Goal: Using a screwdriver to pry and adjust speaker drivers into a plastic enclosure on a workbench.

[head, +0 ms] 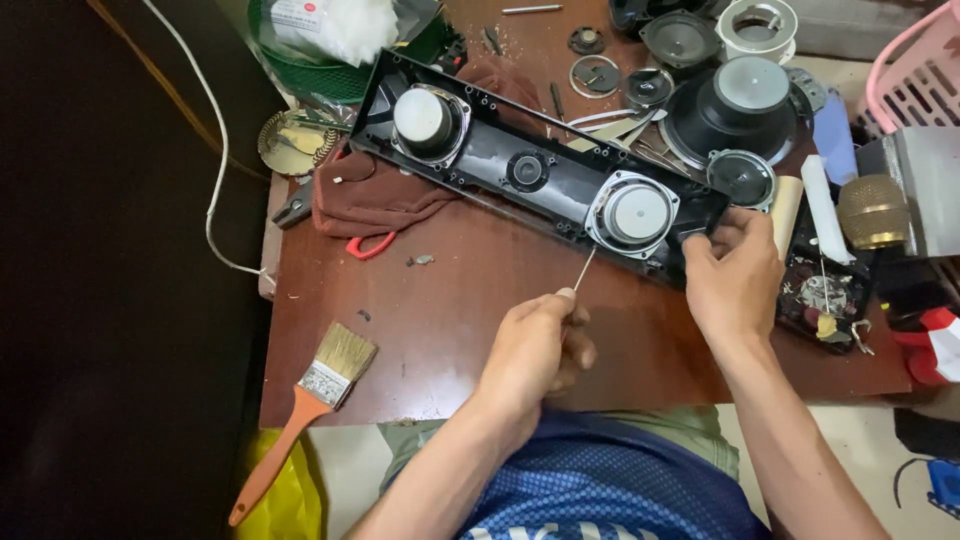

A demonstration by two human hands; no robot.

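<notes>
across the brown surface (450, 330) lies a long black speaker panel (530, 165), stiff plastic, likely heavy with two fragile cones; best gripped at its ends. right hand (735, 275) pinches the panel's near end. left hand (535, 345) pinches a thin light stick (584, 270). at top left, a clear bag (330, 30) shows a white label.

I see a long black speaker panel (540, 170) lying flat, slanting from ten o'clock to four o'clock, two silver drivers up. A thin stick (584, 270) points at its near edge.
</notes>
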